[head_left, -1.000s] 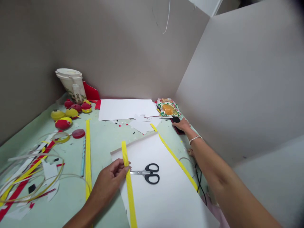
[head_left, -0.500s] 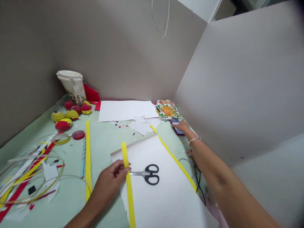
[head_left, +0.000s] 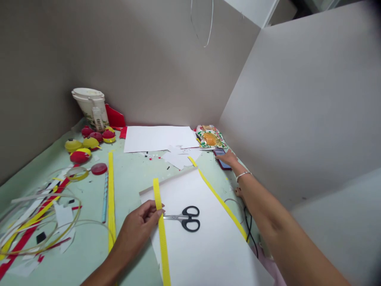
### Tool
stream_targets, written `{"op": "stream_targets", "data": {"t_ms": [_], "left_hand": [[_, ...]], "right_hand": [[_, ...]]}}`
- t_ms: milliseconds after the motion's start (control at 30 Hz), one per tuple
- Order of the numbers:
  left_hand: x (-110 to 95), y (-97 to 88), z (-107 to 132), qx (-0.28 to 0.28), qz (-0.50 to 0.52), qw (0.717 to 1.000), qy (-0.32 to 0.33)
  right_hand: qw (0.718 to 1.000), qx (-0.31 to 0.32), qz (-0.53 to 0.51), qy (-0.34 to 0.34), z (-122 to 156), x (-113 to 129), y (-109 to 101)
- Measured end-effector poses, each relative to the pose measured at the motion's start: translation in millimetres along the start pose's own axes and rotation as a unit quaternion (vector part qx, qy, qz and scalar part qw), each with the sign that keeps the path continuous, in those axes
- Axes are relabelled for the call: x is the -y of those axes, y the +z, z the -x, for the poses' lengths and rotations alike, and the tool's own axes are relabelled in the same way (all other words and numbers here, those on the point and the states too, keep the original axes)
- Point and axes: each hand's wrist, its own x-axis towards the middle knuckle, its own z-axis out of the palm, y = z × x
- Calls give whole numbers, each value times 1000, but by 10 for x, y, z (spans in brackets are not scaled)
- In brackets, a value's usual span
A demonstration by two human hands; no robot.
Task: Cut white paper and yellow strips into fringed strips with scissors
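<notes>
Little is visibly shifting since the earlier frame: left hand point(head_left: 144, 218) is pinching the ridged yellow strip point(head_left: 163, 243) over white paper point(head_left: 208, 254), presumably light, bendable, crease-prone, best edge-held near its top; right hand point(head_left: 229, 158) is touching the phone point(head_left: 224, 164), grip unclear.

Strip point(head_left: 162, 238): yellow, long and thin, with little ridges across. Pinched in the left hand point(head_left: 143, 219), tilted a bit, over the left side of the paper point(head_left: 214, 242), running out of view at the near end. Phone point(head_left: 225, 165): flat on the table point(head_left: 131, 174), dark red at the edge, with a lit screen, partly hidden under the right hand point(head_left: 229, 158).
</notes>
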Motion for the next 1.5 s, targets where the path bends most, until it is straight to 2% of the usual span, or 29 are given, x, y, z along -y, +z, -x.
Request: {"op": "stream_targets", "data": {"t_ms": [200, 333, 400, 500, 600, 700, 800, 833, 867, 967, 1167, 1333, 1500], "left_hand": [[-57, -12, 20, 5, 19, 1000, -5], [-88, -7, 25, -4, 44, 999, -4], [-91, -1, 28, -5, 68, 998, 0], [-101, 3, 34, 0, 125, 992, -12], [-130, -5, 41, 2, 190, 981, -27], [-181, -15, 65, 14, 229, 973, -20], [-247, -11, 113, 34, 234, 972, -2], [-268, -6, 133, 37, 235, 971, -1], [-286, 1, 156, 38, 238, 971, -5], [-315, 33, 234, 50, 250, 967, -25], [-279, 148, 436, 144, 275, 948, -69], [-248, 243, 561, 174, 276, 938, -120], [-192, 294, 586, 188, 279, 933, -128]], "right_hand": [[1000, 12, -21, 13, 84, 51, -94], [998, 16, -52, 2, 256, 127, -268], [997, 16, -79, -23, 405, 205, -385], [982, 36, -146, -111, 785, 366, -543], [939, 124, -231, -222, 1412, 534, -618], [871, 237, -297, -312, 2143, 675, -575], [819, 297, -351, -344, 2671, 796, -453], [792, 327, -406, -317, 2771, 830, -409], [786, 332, -421, -308, 2834, 859, -368], [780, 317, -462, -278, 2879, 911, -283], [780, 267, -516, -231, 2859, 899, -218], [773, 268, -539, -201, 2841, 867, -190], [761, 269, -563, -175, 2778, 862, -162]]}}
